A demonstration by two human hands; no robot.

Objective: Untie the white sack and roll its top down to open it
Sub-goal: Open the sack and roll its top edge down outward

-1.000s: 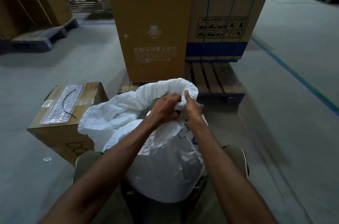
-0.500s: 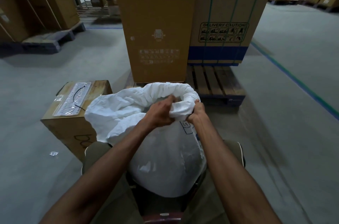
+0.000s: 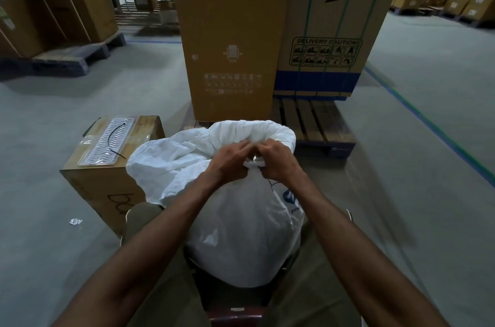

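A full white sack (image 3: pixel 241 233) stands between my knees, with a blue logo on its right side. Its neck is gathered into a tied knot (image 3: pixel 254 164) at the top. My left hand (image 3: pixel 230 159) and my right hand (image 3: pixel 278 159) meet at that neck, fingers pinching the knot from both sides. Behind the hands lies a wide roll of loose white sack fabric (image 3: pixel 203 144), curving from the left round to the back.
A small cardboard box (image 3: pixel 107 179) with a clear plastic tray on top sits at my left. Two tall cartons (image 3: pixel 230 32) stand on a wooden pallet (image 3: pixel 313 126) just ahead. Grey concrete floor lies on both sides, with a green line at right.
Both hands have dropped from the rolled fabric to the gathered neck and now pinch the knot. The view has shifted slightly upward.
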